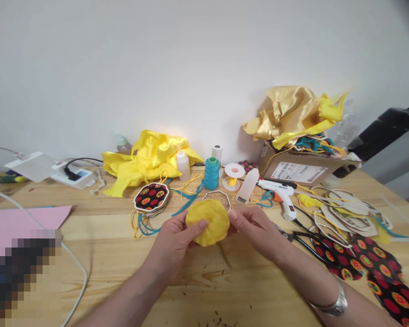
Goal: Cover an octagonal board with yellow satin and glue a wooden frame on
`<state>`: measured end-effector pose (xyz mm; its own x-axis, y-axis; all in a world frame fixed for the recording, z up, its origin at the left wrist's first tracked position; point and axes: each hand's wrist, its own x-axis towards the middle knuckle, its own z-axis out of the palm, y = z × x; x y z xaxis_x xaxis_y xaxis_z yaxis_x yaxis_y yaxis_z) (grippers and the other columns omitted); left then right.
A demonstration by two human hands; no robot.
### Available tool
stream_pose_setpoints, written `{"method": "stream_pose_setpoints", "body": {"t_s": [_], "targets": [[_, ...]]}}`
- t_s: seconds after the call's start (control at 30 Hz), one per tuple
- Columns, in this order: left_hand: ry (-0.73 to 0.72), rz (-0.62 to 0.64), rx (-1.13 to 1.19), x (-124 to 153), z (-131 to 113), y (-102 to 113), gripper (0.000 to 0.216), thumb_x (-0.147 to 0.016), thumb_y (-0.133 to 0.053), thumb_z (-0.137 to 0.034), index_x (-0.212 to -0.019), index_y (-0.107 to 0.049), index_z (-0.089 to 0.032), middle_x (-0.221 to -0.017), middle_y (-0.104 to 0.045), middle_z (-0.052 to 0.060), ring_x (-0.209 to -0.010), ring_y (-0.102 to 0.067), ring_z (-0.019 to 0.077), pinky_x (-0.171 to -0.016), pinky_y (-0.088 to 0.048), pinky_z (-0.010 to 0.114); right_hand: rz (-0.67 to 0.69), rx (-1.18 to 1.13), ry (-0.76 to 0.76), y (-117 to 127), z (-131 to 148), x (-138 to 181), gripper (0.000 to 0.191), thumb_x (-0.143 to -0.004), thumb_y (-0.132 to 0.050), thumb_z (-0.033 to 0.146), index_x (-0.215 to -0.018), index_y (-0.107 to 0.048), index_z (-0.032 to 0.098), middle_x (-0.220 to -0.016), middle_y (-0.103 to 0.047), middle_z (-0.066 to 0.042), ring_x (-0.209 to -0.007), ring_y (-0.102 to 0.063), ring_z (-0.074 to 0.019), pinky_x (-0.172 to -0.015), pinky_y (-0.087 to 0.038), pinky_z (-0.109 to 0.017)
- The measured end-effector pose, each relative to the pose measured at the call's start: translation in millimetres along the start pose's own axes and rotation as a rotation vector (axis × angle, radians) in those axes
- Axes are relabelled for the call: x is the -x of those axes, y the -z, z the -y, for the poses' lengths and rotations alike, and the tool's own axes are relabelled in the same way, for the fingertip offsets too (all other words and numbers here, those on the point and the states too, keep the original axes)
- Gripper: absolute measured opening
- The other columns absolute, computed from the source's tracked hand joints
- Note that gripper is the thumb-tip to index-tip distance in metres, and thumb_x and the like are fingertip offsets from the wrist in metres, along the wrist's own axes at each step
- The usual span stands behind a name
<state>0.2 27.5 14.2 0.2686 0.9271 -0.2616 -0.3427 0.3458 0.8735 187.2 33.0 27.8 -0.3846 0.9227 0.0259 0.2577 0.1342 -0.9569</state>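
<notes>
Pale wall, wooden table, yellow disc at the centre

At the left of the frame, smooth pink paper lies flat on the wood grain. Further right, left of centre, glossy yellow satin sits crumpled against the wall, and in front of it is a stack of stiff, wavy-edged pieces, its top covered in dark cloth with red and orange motifs.

Next comes the person's left hand, clamped on the disc, thumb pressed on the cloth face and fingers hidden behind. It overlaps the disc's left side, so it has the nearer claim. The disc is soft, matt and puckered towards the middle; being round, it shows no long axis, and its face is turned up to the wearer.

Behind it stands a ribbed blue spool. The right hand meets the disc's right edge, thumb and finger drawn together; I cannot tell whether they grip the cloth or something thin beside it.

Right of that hand lies a white plastic glue gun. At upper right, shiny gold satin spills over a cardboard box, and at lower right lie dark printed scraps.
</notes>
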Motion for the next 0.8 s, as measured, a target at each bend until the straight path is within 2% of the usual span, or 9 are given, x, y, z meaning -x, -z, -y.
{"method": "stream_pose_setpoints", "body": {"t_s": [0.07, 0.13, 0.2, 0.3, 0.5, 0.8], "targets": [[-0.007, 0.014, -0.028, 0.6, 0.1, -0.6, 0.029, -0.071, -0.074, -0.026, -0.099, -0.070, -0.017, -0.084, -0.074, 0.004, -0.072, -0.067, 0.0153, -0.068, -0.053, 0.025, -0.070, -0.028, 0.013, 0.8, 1.3, 0.2, 0.043, -0.086, -0.046, 0.054, -0.072, -0.063, 0.016, -0.067, -0.059, -0.002, -0.061, -0.047, -0.0124, -0.055, -0.035, -0.024], [-0.017, 0.023, -0.067, 1.5, 0.2, -1.5, 0.029, -0.071, -0.074, -0.027, -0.098, -0.070, -0.018, -0.085, -0.074, 0.003, -0.074, -0.067, 0.0163, -0.069, -0.052, 0.025, -0.170, 0.022, 0.034, -0.5, 3.8, 1.6, 0.034, -0.080, -0.058, 0.050, -0.080, -0.066, 0.017, -0.069, -0.062, -0.001, -0.061, -0.048, -0.0124, -0.055, -0.036, -0.024], [-0.028, 0.037, -0.108, 2.6, 0.4, -2.4, 0.029, -0.071, -0.074, -0.027, -0.099, -0.071, -0.019, -0.087, -0.074, 0.002, -0.078, -0.067, 0.0167, -0.070, -0.052, 0.024, -0.262, 0.115, 0.100, -3.1, 6.8, 3.7, 0.026, -0.074, -0.068, 0.043, -0.079, -0.067, 0.017, -0.068, -0.061, 0.001, -0.060, -0.047, -0.0114, -0.056, -0.037, -0.024], [-0.048, 0.065, -0.169, 4.0, 0.7, -3.0, 0.027, -0.073, -0.072, -0.027, -0.100, -0.071, -0.021, -0.089, -0.074, 0.001, -0.081, -0.066, 0.0159, -0.072, -0.051, 0.023, -0.343, 0.208, 0.216, -7.2, 9.6, 7.0, 0.018, -0.072, -0.071, 0.033, -0.076, -0.065, 0.017, -0.066, -0.059, 0.002, -0.061, -0.048, -0.0105, -0.058, -0.038, -0.023], [-0.105, 0.105, -0.242, 4.9, 1.8, -1.9, 0.028, -0.073, -0.071, -0.026, -0.101, -0.071, -0.023, -0.089, -0.075, -0.001, -0.082, -0.065, 0.0160, -0.075, -0.050, 0.024, -0.376, 0.218, 0.269, -10.2, 7.4, 8.0, 0.012, -0.076, -0.067, 0.023, -0.068, -0.061, 0.016, -0.062, -0.057, 0.003, -0.058, -0.050, -0.0092, -0.056, -0.039, -0.021], [-0.117, 0.108, -0.279, 5.3, 2.9, -0.4, 0.026, -0.074, -0.070, -0.027, -0.100, -0.071, -0.024, -0.087, -0.074, -0.002, -0.081, -0.065, 0.0161, -0.075, -0.050, 0.024, -0.370, 0.223, 0.276, -10.5, 8.9, 9.4, 0.017, -0.079, -0.064, 0.023, -0.064, -0.059, 0.016, -0.059, -0.055, 0.003, -0.057, -0.048, -0.0087, -0.055, -0.038, -0.021]]}}
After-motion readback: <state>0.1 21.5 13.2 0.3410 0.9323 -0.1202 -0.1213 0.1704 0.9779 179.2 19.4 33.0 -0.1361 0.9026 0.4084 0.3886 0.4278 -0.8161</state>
